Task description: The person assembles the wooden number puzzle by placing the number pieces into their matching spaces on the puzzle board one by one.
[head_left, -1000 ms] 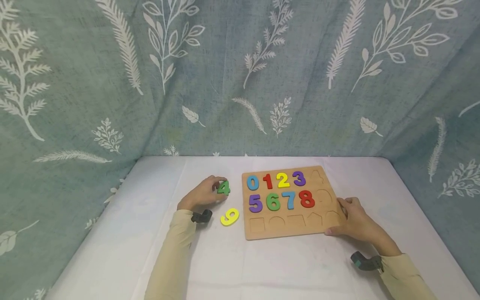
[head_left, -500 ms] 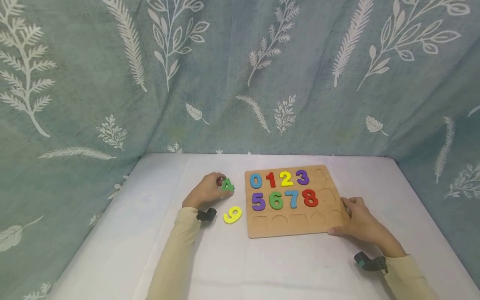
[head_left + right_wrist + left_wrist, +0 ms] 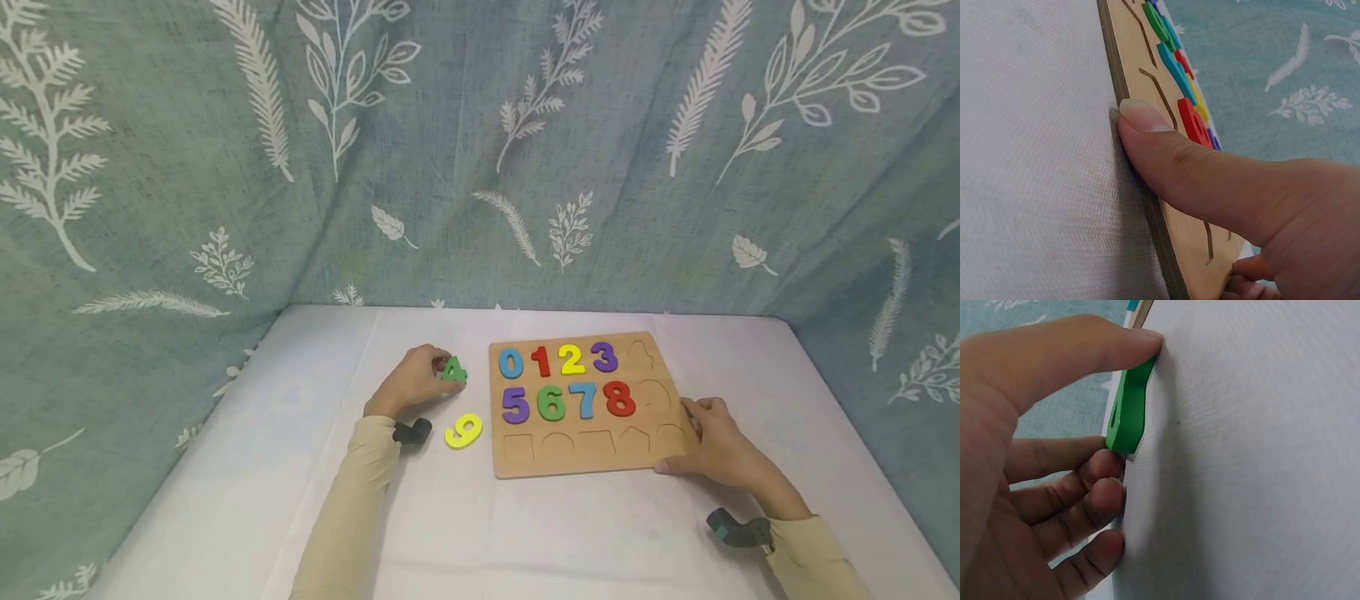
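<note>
My left hand (image 3: pixel 412 380) pinches a green wooden number 4 (image 3: pixel 453 370) between thumb and fingers, left of the number puzzle board (image 3: pixel 573 425). In the left wrist view this green 4 (image 3: pixel 1129 409) is seen edge-on, close to the white cloth, its top end under the thumb. A yellow number 9 (image 3: pixel 463 431) lies on the cloth between my left forearm and the board. My right hand (image 3: pixel 716 446) grips the board's near right corner. In the right wrist view the thumb (image 3: pixel 1166 140) presses on the board's edge, with the other fingers mostly hidden.
On the board sit number pieces 0 to 3 in the top row and 5 to 8 in the middle row, such as the red 8 (image 3: pixel 619 399). Bare outlined recesses show at its right and front. Behind the white-covered table (image 3: pixel 585 542) hangs a leaf-patterned curtain (image 3: pixel 442 158).
The head view has shifted slightly. The green 4 has risen a little in the left hand's pinch. The right hand keeps its grip on the board.
</note>
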Demonstrator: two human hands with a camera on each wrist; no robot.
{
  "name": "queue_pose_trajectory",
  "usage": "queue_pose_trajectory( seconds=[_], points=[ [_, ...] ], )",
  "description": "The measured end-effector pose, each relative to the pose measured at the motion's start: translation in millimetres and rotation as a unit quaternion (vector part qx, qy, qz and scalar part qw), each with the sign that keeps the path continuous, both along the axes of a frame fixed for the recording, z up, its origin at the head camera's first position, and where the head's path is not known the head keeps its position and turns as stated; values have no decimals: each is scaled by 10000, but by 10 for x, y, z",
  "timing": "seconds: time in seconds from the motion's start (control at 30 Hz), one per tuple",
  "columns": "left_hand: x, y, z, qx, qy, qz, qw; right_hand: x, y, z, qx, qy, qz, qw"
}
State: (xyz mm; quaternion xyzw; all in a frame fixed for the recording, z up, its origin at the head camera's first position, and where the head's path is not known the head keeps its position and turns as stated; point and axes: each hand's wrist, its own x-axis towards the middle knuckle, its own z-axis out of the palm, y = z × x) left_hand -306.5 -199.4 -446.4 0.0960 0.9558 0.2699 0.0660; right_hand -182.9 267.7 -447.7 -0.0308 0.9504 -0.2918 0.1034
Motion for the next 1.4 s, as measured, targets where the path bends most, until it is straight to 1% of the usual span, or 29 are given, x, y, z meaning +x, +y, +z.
queue_pose_trajectory(
  seconds=[0.13,0.27,0.4,0.5,0.6,0.7,0.83,1.07,1.17,1.3,1.4],
  points=[
    [26,-11,-4,71,63,24,10000,11,-5,-4,-29,32,30,10000],
    [41,-9,3,88,211,22,9997,21,-3,-6,-11,38,11,10000],
    [56,19,43,24,329,46,9994,25,1,-13,-3,81,14,10000],
    [86,53,92,-7,391,42,9992,30,1,-17,-10,63,6,10000],
    [102,94,140,1,503,-53,9987,35,4,-12,-9,48,-22,10000],
    [88,141,184,-24,612,-187,9980,40,13,7,-21,74,-19,10000],
    [66,208,253,-71,662,-363,9971,39,27,16,-36,111,32,9999],
    [12,344,392,-28,857,-668,9941,25,28,14,-77,107,81,9999],
    [-6,421,455,-69,926,-734,9930,20,18,4,-91,96,71,9999],
    [-15,541,546,-88,927,-745,9929,18,6,-10,-117,145,69,9998],
    [-16,639,610,-87,957,-811,9921,18,0,-28,-123,171,56,9998]
  ],
)
